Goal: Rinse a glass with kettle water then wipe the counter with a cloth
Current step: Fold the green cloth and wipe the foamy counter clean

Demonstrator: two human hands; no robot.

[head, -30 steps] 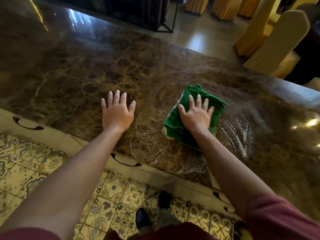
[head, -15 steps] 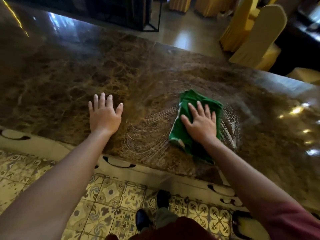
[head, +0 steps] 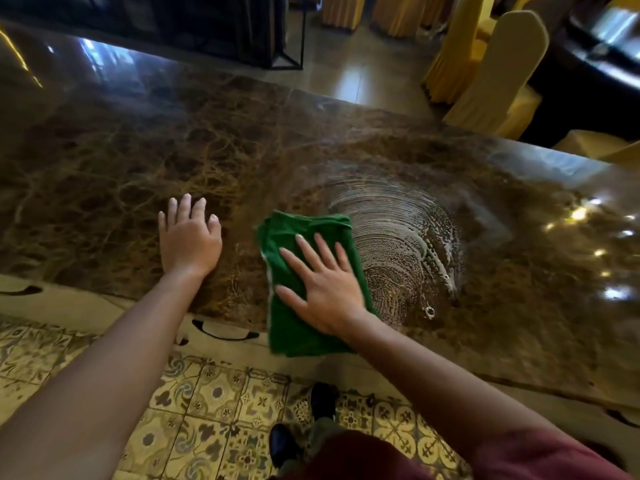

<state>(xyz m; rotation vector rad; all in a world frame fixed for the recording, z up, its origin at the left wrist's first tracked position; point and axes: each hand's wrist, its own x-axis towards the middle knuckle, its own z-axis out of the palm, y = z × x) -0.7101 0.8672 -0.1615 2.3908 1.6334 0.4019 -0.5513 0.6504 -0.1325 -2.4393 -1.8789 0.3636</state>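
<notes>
patterned floor tiles (head: 221, 410); yellow-covered chairs (head: 498, 71)

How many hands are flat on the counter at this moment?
2. The left hand lies bare on the marble counter; the right hand presses the green cloth near the counter's front edge. Neither is hidden.

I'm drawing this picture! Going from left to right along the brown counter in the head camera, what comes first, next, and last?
Left hand flat on the counter → green cloth under the right hand → wet swirly streaks → shiny light spots.
</notes>
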